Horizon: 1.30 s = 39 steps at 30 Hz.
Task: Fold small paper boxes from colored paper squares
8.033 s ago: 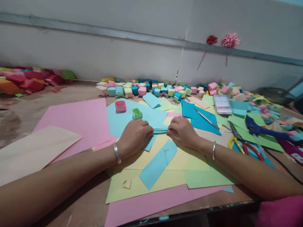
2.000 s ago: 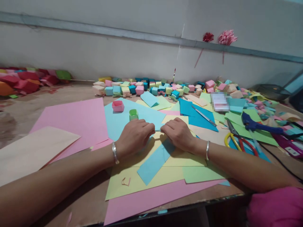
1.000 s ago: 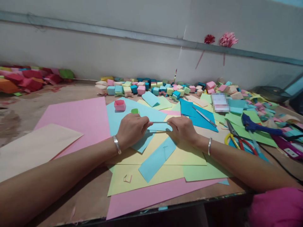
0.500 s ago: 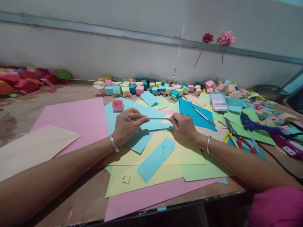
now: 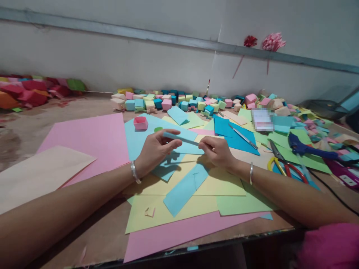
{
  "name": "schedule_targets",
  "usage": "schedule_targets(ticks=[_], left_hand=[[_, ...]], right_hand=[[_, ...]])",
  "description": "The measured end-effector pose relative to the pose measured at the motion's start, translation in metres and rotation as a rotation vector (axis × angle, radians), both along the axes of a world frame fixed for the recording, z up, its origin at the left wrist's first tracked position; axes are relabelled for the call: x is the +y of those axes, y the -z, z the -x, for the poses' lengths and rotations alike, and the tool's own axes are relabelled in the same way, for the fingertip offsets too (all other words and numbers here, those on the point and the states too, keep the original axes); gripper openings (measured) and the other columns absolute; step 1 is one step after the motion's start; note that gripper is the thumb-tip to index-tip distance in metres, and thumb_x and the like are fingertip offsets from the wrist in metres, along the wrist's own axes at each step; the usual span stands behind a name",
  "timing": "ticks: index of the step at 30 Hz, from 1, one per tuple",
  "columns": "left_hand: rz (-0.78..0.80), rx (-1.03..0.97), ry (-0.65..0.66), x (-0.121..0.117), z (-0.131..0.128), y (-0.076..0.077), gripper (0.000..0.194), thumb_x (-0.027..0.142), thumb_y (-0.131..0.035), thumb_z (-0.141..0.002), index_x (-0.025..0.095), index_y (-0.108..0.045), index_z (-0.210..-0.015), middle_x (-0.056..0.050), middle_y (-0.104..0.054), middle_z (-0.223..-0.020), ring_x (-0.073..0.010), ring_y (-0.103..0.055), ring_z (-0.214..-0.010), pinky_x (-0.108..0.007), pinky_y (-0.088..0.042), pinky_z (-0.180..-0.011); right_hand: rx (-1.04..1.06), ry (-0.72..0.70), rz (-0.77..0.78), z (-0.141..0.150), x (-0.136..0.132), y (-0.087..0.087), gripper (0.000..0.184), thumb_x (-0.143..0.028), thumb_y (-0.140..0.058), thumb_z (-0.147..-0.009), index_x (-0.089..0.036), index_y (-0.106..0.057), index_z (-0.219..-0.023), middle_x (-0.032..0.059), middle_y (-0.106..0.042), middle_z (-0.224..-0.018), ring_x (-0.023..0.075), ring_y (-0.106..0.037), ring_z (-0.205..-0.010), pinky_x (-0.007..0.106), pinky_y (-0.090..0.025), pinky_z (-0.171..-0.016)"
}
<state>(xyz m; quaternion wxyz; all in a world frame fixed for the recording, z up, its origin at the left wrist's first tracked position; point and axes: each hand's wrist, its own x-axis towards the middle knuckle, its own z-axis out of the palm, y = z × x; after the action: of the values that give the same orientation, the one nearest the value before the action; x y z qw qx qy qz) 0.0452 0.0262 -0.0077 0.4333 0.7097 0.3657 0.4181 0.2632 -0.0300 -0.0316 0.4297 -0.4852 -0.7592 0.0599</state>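
Note:
A narrow light-blue paper strip (image 5: 187,141) is held above the sheets. My right hand (image 5: 217,151) pinches its right end in closed fingers. The strip's other end crosses in front of the fingers of my left hand (image 5: 157,151), whose thumb and fingers are apart; whether they touch the strip is hard to tell. Below lies a wider light-blue paper piece (image 5: 181,196) with a thin strip mark or scrap on it, on yellow paper (image 5: 224,183). A small pink open paper box (image 5: 140,123) sits beyond my left hand.
Many small folded paper boxes (image 5: 166,104) line the wall, with larger red ones (image 5: 33,93) at left. At right are a craft knife (image 5: 243,136), scissors (image 5: 276,153), a blue-handled tool (image 5: 305,147) and a black cable (image 5: 331,189). Pink paper (image 5: 89,138) lies left.
My left thumb and fingers have parted from their pinch, and the strip's left end now shows in front of the fingers, tilted upward. My right hand keeps its grip.

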Motion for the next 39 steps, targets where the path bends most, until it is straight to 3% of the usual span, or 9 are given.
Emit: schedule_targets(ticks=[6,11,15,20,24,29,33,36,39], left_hand=[[0.14,-0.173,-0.011,0.008,0.002,0.002,0.019,0.033,-0.073,-0.072,0.015,-0.067,-0.072,0.001,-0.055,-0.056,-0.0085,-0.044,-0.05,-0.022,-0.033,-0.047],[0.152,-0.212,0.044,0.022,0.009,0.003,0.017,0.03,-0.065,-0.072,0.018,-0.055,-0.066,0.004,-0.044,-0.055,-0.0089,-0.037,-0.05,-0.023,-0.027,-0.047],[-0.13,0.196,-0.026,0.022,0.009,0.004,0.013,0.029,-0.056,-0.074,0.019,-0.054,-0.066,0.001,-0.051,-0.062,-0.0139,-0.044,-0.058,-0.028,-0.034,-0.055],[-0.49,0.607,-0.165,0.013,0.008,0.003,0.012,0.02,-0.049,-0.073,0.02,-0.049,-0.061,-0.002,-0.053,-0.065,-0.0184,-0.047,-0.064,-0.032,-0.032,-0.057],[-0.721,0.848,-0.149,0.002,0.008,0.003,0.013,0.019,-0.051,-0.073,0.02,-0.051,-0.061,-0.004,-0.053,-0.064,-0.0222,-0.048,-0.069,-0.033,-0.03,-0.053],[-0.902,0.753,-0.169,0.002,0.008,0.005,0.011,0.026,-0.057,-0.082,0.016,-0.062,-0.082,-0.008,-0.06,-0.082,-0.0251,-0.054,-0.079,-0.038,-0.043,-0.068],[-1.097,0.548,-0.183,0.009,0.009,0.007,0.034,0.038,-0.063,-0.086,0.014,-0.062,-0.111,-0.014,-0.063,-0.112,-0.0285,-0.055,-0.102,-0.043,-0.044,-0.088],[-1.145,0.561,-0.061,0.012,0.01,0.01,0.013,0.027,-0.059,-0.09,0.021,-0.069,-0.094,-0.006,-0.07,-0.098,-0.023,-0.058,-0.09,-0.038,-0.044,-0.079],[-1.123,0.623,0.028,0.013,0.011,0.012,0.023,0.017,-0.052,-0.091,0.021,-0.071,-0.078,-0.003,-0.071,-0.081,-0.0186,-0.056,-0.074,-0.034,-0.04,-0.067]], right_hand=[[-0.047,-0.032,0.006,-0.002,0.0,0.002,0.025,-0.028,-0.049,-0.092,-0.019,-0.058,-0.071,0.0006,-0.061,-0.065,0.0122,-0.05,-0.057,0.025,-0.034,-0.056],[0.004,0.187,0.039,-0.009,0.006,0.005,0.024,-0.027,-0.044,-0.095,-0.019,-0.064,-0.085,0.0036,-0.065,-0.078,0.0158,-0.057,-0.07,0.028,-0.039,-0.063],[-0.259,0.246,0.117,-0.013,0.013,0.009,0.012,-0.027,-0.056,-0.088,-0.019,-0.064,-0.093,0.0079,-0.066,-0.095,0.0226,-0.056,-0.09,0.034,-0.038,-0.076],[-0.416,0.243,0.184,-0.013,0.014,0.009,0.013,-0.032,-0.062,-0.085,-0.02,-0.061,-0.083,0.0052,-0.062,-0.08,0.0212,-0.051,-0.078,0.033,-0.032,-0.068],[-0.407,0.25,0.176,-0.013,0.014,0.01,0.011,-0.022,-0.062,-0.083,-0.02,-0.056,-0.074,0.0041,-0.06,-0.078,0.0199,-0.049,-0.075,0.032,-0.031,-0.065],[-0.239,0.302,-0.045,-0.013,0.012,0.006,0.014,-0.015,-0.056,-0.086,-0.02,-0.054,-0.073,0.0037,-0.059,-0.077,0.0191,-0.05,-0.075,0.033,-0.035,-0.068],[-0.259,0.232,-0.337,-0.008,0.005,-0.001,0.016,-0.022,-0.054,-0.092,-0.021,-0.059,-0.077,0.0041,-0.066,-0.084,0.0201,-0.053,-0.084,0.036,-0.035,-0.076],[-0.365,0.136,-0.357,-0.006,0.003,-0.001,0.018,-0.021,-0.055,-0.093,-0.022,-0.063,-0.076,0.0019,-0.069,-0.086,0.0184,-0.056,-0.086,0.036,-0.032,-0.076],[-0.408,0.073,-0.261,-0.007,0.004,0.002,0.018,-0.018,-0.054,-0.092,-0.021,-0.065,-0.078,0.0014,-0.071,-0.087,0.0169,-0.057,-0.087,0.035,-0.031,-0.075]])
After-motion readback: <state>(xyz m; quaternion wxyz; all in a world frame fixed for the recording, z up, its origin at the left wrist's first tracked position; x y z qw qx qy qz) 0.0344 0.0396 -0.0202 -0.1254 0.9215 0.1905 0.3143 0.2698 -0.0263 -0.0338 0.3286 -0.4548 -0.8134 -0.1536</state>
